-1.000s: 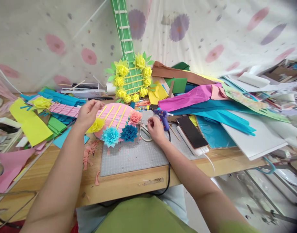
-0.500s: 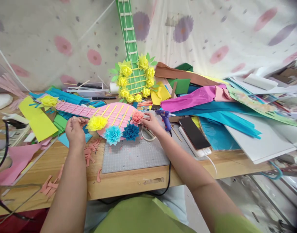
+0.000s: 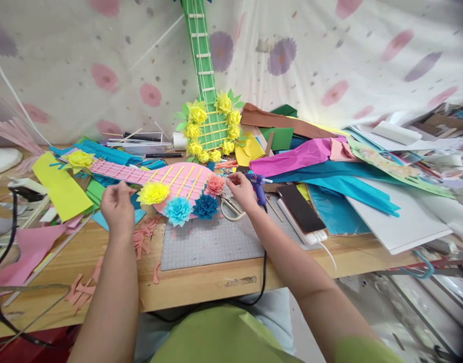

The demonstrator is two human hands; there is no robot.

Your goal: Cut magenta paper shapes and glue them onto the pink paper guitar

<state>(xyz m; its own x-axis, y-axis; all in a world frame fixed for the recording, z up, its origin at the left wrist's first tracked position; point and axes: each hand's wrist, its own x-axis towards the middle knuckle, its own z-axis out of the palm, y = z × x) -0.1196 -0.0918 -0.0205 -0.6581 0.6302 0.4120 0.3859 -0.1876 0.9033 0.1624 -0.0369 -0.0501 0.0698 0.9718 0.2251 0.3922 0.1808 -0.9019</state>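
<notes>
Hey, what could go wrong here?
The right hand is close to the purple plastic glue gun; if hot, that could burn. The thin black cord hangs off the front of the wooden table and might snag. The metal scissors with pale looped handles lie beside the coral ruffled paper flower and could nick its petals if bumped.

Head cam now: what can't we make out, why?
Head view:
- Bare left hand: fingertips blurred; grip unclear.
- Pink craft guitar: lower edge partly hidden behind blue paper flowers.
- Green craft guitar: top cut off by frame's upper edge.
- Slim black pen: lettering too small.
</notes>
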